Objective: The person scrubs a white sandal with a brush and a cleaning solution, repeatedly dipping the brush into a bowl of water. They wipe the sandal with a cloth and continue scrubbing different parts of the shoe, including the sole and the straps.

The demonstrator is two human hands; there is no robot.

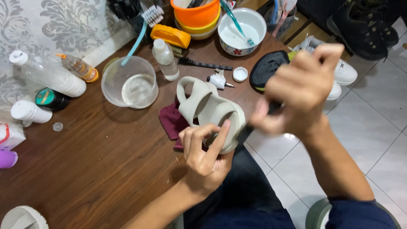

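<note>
Closest to you, over the near edge of the wooden table (pixel 93 169), your left hand (pixel 203 157) cups the heel end of a pale grey sandal (pixel 210 110) from below, fingers curled around its sole and the forefinger stretched up along the rim. The sandal is tilted, straps pointing away from you toward the table's middle, and a dark red cloth (pixel 171 121) lies just under and beside it.

Just to the right of the sandal, your right hand (pixel 296 91) is closed into a loose fist around a dark, slim handle (pixel 254 127); its lower end reaches the sandal's edge. Motion blur hides what kind of tool it is.

Farther out on the table, a clear plastic tub (pixel 129 82) holds a little water, with a small clear bottle (pixel 165 59) beside it and a white bottle cap (pixel 240 74) near a black brush (pixel 203 65). Beyond these stand stacked orange and yellow bowls (pixel 196 18) and a white bowl (pixel 243 29) with a teal toothbrush in it. White sneakers (pixel 345 72) rest on the tiled floor to the right.
</note>
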